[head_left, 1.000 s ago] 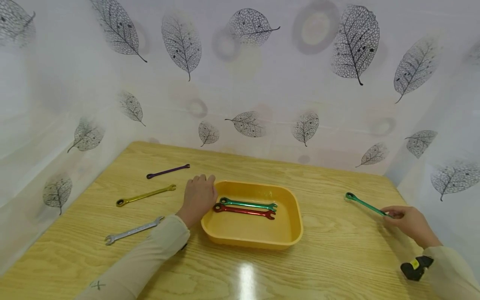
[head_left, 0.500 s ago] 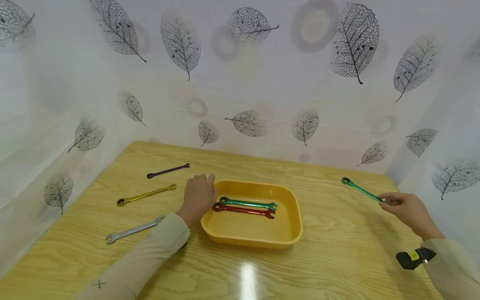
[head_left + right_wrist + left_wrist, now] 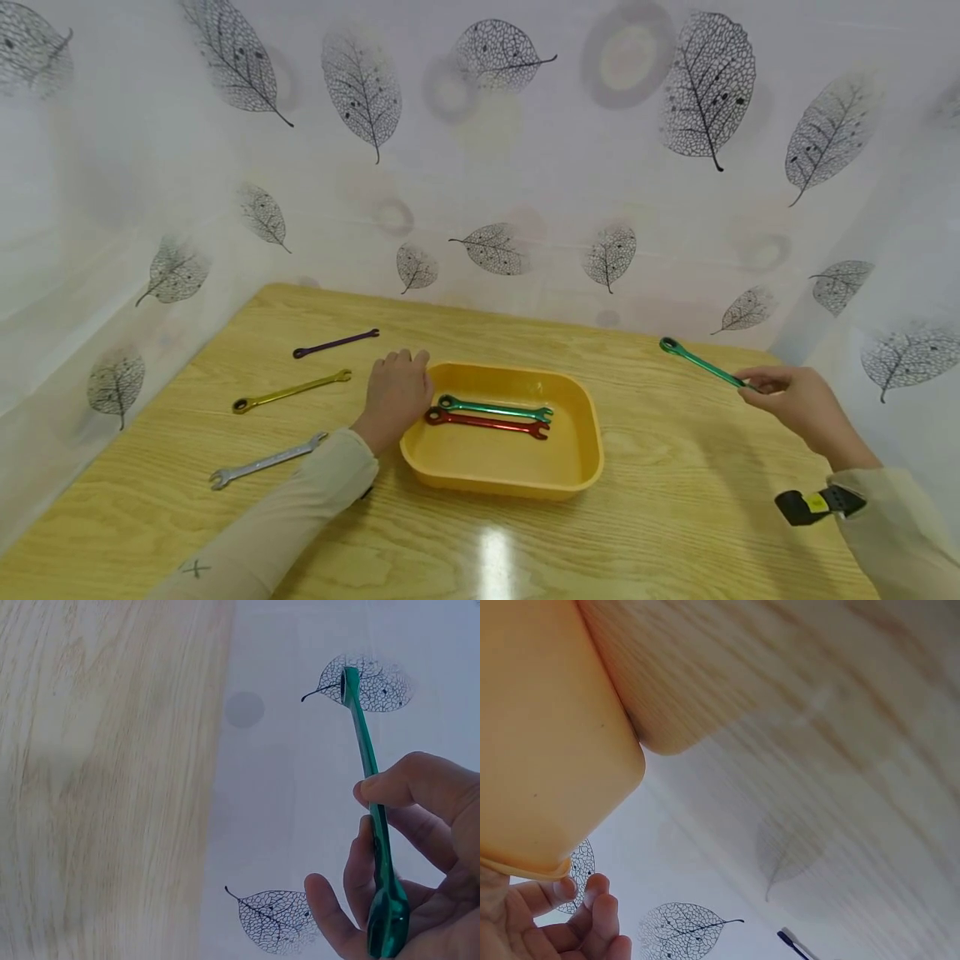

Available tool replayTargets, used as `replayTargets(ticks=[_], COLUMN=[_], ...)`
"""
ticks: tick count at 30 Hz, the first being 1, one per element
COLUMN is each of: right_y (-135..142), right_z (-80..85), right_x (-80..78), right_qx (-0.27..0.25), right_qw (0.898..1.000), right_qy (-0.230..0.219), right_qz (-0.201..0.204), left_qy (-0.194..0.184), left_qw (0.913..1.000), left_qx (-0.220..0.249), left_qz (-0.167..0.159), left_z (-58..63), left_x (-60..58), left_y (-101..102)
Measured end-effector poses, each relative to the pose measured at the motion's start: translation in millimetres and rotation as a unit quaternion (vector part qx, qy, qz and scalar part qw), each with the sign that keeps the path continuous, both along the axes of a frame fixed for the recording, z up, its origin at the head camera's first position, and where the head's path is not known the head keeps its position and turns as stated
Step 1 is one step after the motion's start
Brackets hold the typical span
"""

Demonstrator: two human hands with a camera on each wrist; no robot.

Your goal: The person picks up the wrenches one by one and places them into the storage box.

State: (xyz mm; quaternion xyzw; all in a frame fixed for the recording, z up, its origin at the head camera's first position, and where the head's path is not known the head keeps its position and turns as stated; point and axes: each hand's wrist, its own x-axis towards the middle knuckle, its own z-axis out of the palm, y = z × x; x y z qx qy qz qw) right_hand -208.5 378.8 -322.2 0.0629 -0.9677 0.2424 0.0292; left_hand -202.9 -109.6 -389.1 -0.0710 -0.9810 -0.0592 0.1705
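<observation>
My right hand (image 3: 798, 402) pinches a green ratchet combination wrench (image 3: 379, 836) near its open end, held above the table at the right. Its ring end points away to the upper left. My left hand (image 3: 396, 390) grips the left rim of a yellow plastic tray (image 3: 502, 483); in the left wrist view, the fingers (image 3: 600, 915) curl by the rim. Inside the tray, a second green wrench (image 3: 495, 408) and a red wrench (image 3: 491, 423) lie side by side, ring ends to the left.
Left of the tray, a purple wrench (image 3: 336, 343), a gold wrench (image 3: 292, 392) and a silver wrench (image 3: 266, 462) lie apart on the wood-grain table (image 3: 637, 542). A leaf-printed white curtain (image 3: 525, 167) stands behind the table and along its sides.
My right hand has lifted the green wrench off the table and carried it up and slightly left. The left hand and the tray have stayed nearly in place.
</observation>
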Motion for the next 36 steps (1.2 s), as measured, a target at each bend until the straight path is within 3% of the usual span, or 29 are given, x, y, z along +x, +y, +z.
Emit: replayTargets(ticks=[15,25,36], right_y=[-31,-48,-62], right_z=[19.6,20.2,23.4], right_x=[5.9,5.8,3.5], right_qx=[0.005,0.0,0.023], right_qw=[1.0,0.999,0.998], right_qy=[0.013,-0.001,0.012], right_qz=[0.017,0.039,0.048], left_qy=[0.026,0.048,0.042], left_qw=[0.9996,0.9985,0.9987], left_qx=[-0.012,-0.025,-0.025], left_qz=[0.004,0.008,0.013], left_z=[-2.3,-2.7,-3.5], left_x=[0.5,0.8,0.6], left_y=[-1,-1,-1])
